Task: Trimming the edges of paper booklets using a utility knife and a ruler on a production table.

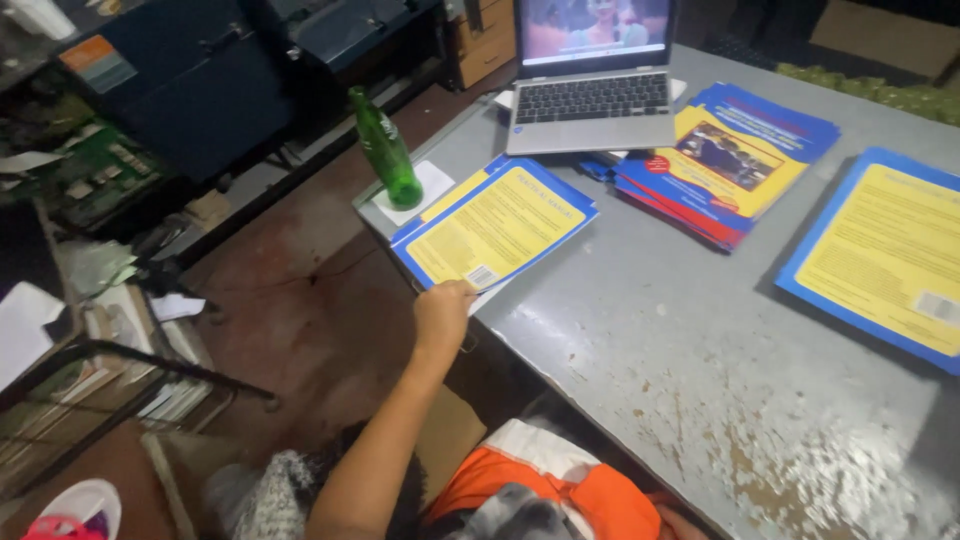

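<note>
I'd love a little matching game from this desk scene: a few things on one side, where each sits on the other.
Things:
1. green bottle
2. laptop
3. fanned booklet stack
4. booklet at the table's edge

Places:
A. held by the left hand
B. on a white paper at the table's corner
C. right of the laptop
D. far edge, screen lit

Pairs: 1-B, 2-D, 3-C, 4-A

The left hand [443, 312] stretched forward on a bare, nearly straight arm, its fingers [455, 290] curled shut in a pinch, knuckles up. The right hand was out of view.
</note>
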